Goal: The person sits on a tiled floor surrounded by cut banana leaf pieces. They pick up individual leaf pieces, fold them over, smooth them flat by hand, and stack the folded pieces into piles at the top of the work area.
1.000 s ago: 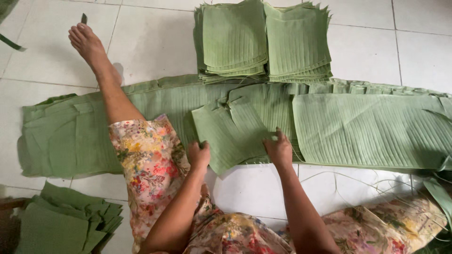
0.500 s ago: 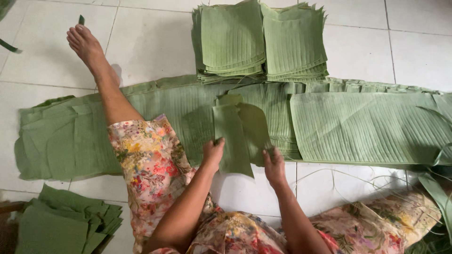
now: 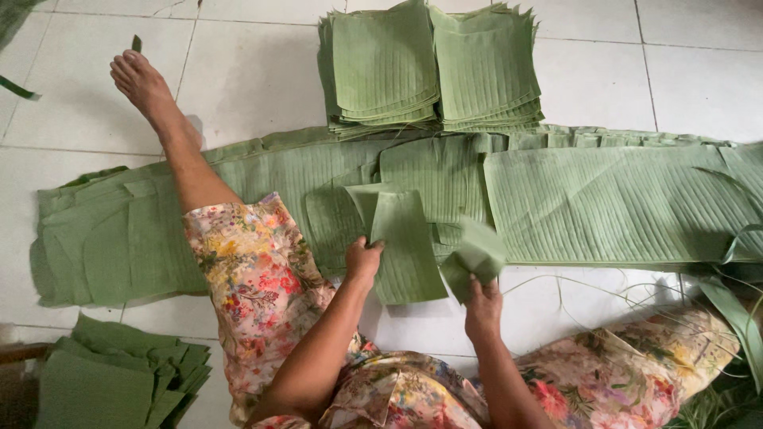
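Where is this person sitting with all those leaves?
Probably the floor of a home or small workshop. The person sits on pale floor tiles, with long banana leaves spread across them and neat stacks of cut leaf squares beyond. Each hand grips a leaf piece.

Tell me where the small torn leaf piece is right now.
In the head view, the small piece is in the right hand, right of the larger strip held by the left hand, above the long leaf's near edge.

A white tiled floor (image 3: 246,71) is seen. Long green leaves (image 3: 620,202) are spread across the middle. Two stacks of cut leaves (image 3: 433,67) are placed at the top, another pile (image 3: 111,377) lower left.
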